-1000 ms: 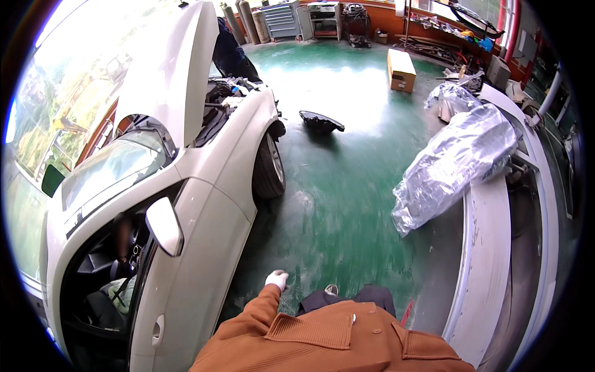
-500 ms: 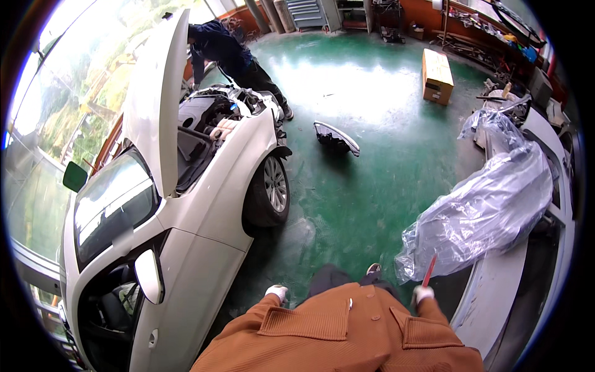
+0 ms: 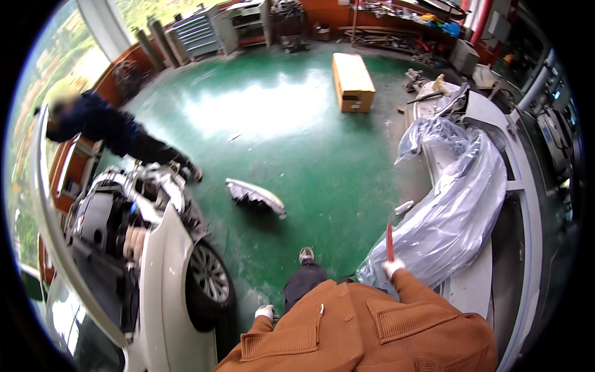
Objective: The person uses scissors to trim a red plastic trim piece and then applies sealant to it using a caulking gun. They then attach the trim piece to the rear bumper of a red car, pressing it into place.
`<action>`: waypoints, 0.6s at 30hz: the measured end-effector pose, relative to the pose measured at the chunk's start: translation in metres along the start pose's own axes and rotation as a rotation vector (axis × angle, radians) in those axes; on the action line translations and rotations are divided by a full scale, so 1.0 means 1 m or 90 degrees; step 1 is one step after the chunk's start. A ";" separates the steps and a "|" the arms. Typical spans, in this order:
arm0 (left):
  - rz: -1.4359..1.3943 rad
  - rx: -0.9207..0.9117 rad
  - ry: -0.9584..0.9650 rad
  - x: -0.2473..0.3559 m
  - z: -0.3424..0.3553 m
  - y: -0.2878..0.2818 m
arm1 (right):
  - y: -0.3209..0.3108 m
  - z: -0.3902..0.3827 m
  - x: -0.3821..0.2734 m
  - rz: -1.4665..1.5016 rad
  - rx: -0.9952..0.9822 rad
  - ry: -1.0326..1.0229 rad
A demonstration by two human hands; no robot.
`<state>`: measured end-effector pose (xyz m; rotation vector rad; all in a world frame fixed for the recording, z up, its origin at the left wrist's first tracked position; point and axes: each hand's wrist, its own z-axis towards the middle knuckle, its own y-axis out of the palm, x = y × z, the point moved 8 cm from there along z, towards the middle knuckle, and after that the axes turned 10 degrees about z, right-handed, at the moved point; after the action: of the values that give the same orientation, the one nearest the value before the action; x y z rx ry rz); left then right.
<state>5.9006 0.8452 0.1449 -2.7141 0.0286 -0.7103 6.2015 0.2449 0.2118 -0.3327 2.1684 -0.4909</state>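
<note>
Since half a second ago, the wearer has come forward along the car: the door mirror has left my view and the front wheel (image 3: 209, 273) now sits low on the left. Nearest to me, the white-gloved right hand (image 3: 393, 267) is closed around the lower end of a slim red tool (image 3: 390, 242), which stands up out of the fist, its far end pointing away from the body; I can't make out its exact kind. Across the body, well apart from that tool, the gloved left hand (image 3: 265, 312) hangs low near the wheel with its fingers partly curled, and I can't tell whether it holds anything. Just beyond the right hand, crumpled clear plastic sheeting (image 3: 452, 204) drapes over a pale car body panel (image 3: 468, 273); from my angle I can't tell whether the tool touches it. To the left, the car's engine bay (image 3: 105, 229) lies exposed beneath the raised bonnet (image 3: 46, 186). Farther ahead, what looks like a headlamp unit (image 3: 255, 197) lies on the green floor (image 3: 297, 142). Past the car's front, a co-worker (image 3: 118, 127) in dark clothes leans toward the bonnet's edge. Deeper in I see a cardboard box (image 3: 353, 82), then gas cylinders (image 3: 162, 42) and a blue-grey drawer cabinet (image 3: 197, 32) along the wall.
</note>
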 end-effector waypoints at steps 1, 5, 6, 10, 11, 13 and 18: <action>-0.104 0.042 -0.089 0.008 0.001 -0.045 | 0.040 -0.028 -0.007 -0.147 0.019 0.046; -0.154 0.083 -0.094 0.141 0.083 -0.108 | 0.011 -0.050 0.062 -0.254 -0.015 0.396; -0.161 0.057 -0.056 0.196 0.113 -0.096 | -0.024 -0.032 0.109 -0.358 -0.142 0.355; -0.174 0.188 -0.015 0.316 0.159 -0.212 | 0.070 0.017 0.045 -0.256 -0.201 0.394; -0.166 0.189 -0.010 0.339 0.185 -0.216 | 0.074 0.038 0.024 -0.239 -0.183 0.386; -0.147 0.195 -0.024 0.387 0.207 -0.223 | 0.099 0.088 -0.020 -0.221 -0.182 0.362; 0.094 0.032 -0.195 0.460 0.260 -0.169 | 0.118 0.243 -0.135 -0.347 -0.214 0.299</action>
<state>6.4169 1.0389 0.2036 -2.7074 0.1337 -0.2470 6.4700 0.3486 0.1189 -1.1060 2.6164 -0.5366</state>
